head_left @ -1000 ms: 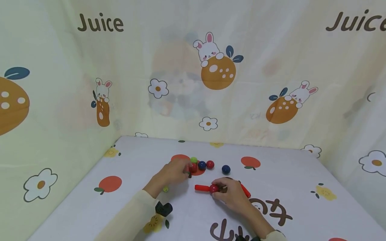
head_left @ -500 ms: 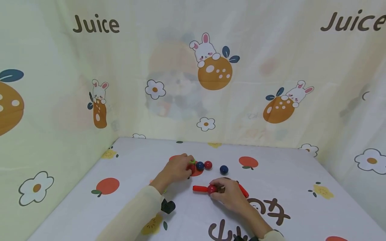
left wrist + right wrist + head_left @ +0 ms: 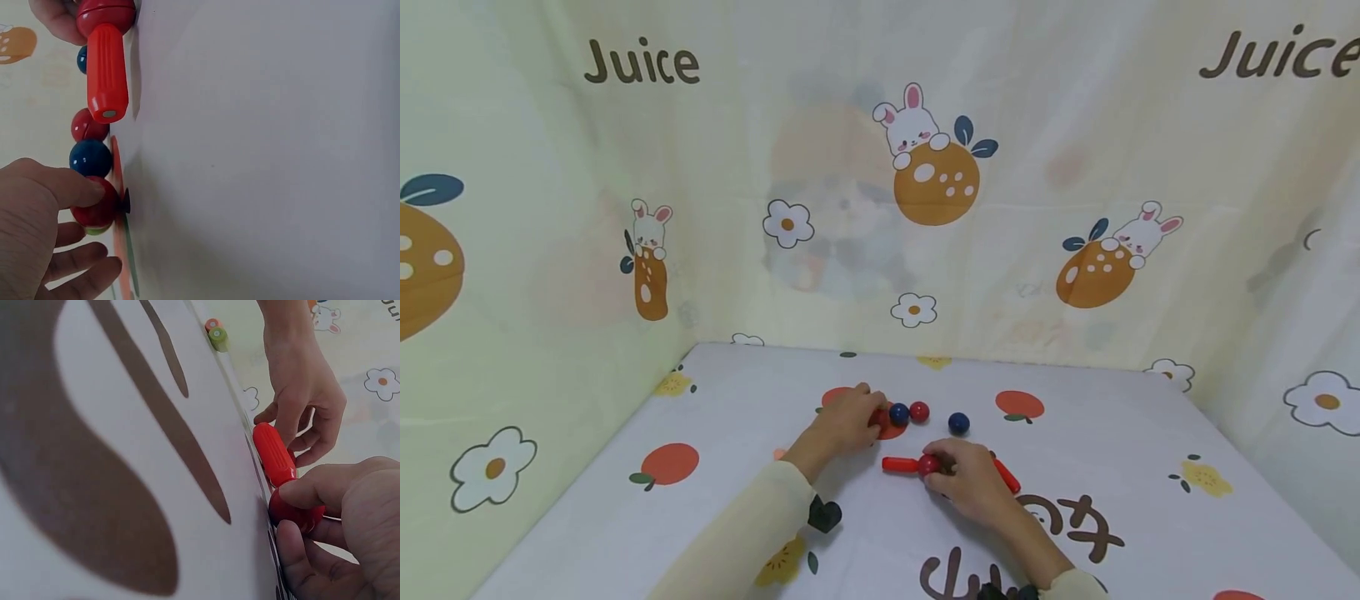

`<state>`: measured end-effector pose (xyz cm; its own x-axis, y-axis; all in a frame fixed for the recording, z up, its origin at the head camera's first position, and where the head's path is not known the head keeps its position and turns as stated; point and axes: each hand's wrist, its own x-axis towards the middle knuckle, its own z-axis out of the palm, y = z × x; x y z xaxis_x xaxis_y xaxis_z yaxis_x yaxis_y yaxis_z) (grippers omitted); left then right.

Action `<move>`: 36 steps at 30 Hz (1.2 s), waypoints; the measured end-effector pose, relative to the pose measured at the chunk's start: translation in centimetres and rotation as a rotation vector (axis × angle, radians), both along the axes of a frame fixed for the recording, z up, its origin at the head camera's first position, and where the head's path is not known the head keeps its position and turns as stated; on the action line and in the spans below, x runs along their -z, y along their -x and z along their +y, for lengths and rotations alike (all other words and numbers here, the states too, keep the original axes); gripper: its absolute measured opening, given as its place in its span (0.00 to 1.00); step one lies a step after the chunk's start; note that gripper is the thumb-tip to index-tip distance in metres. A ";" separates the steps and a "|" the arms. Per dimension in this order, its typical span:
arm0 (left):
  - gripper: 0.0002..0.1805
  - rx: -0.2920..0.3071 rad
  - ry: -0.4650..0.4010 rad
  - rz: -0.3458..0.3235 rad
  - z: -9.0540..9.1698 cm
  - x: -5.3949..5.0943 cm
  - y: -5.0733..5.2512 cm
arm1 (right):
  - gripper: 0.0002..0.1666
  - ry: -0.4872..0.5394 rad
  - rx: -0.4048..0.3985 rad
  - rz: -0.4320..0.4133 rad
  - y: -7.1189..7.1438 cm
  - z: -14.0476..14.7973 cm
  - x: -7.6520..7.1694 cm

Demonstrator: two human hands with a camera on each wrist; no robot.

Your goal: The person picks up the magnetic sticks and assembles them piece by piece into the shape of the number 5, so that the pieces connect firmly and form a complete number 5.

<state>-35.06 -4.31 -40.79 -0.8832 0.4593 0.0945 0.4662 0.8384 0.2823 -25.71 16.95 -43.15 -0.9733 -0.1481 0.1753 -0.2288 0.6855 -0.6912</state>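
My left hand (image 3: 842, 421) reaches to the back and grips a red ball (image 3: 100, 214), its thumb laid on the near side. A sliver of a green ball (image 3: 95, 231) shows behind that one. Beside the gripped ball stand a blue ball (image 3: 899, 414) and another red ball (image 3: 919, 412) in a row. With thumb and fingers, my right hand (image 3: 973, 479) pinches a red ball (image 3: 928, 466) that has a red magnetic rod (image 3: 900, 465) stuck to it, pointing left. A second red rod (image 3: 1006, 475) shows past the right hand; where it joins is hidden.
A lone blue ball (image 3: 958, 423) sits right of the row. Left of the hands lie an orange rod (image 3: 213, 324) and a green rod (image 3: 217, 339), mostly hidden by the left arm in the head view. A printed cloth covers table and walls.
My left hand has moved rightward and closed round the red ball, covering the green ball from the head view. The right hand stays nearly in place with its ball and rod.
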 end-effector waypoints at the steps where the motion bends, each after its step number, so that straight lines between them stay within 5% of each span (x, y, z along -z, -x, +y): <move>1: 0.18 -0.002 -0.005 -0.003 0.0 0.0 0.0 | 0.21 0.000 0.004 -0.002 0.1 0.0 0.0; 15: 0.14 0.028 -0.041 -0.032 -0.6 0.1 0.1 | 0.21 0.022 0.009 0.016 0.6 0.1 -0.1; 36: 0.13 0.120 -0.169 -0.084 -2.6 -0.7 -2.2 | 0.21 0.006 0.057 -0.018 1.0 -0.2 -0.2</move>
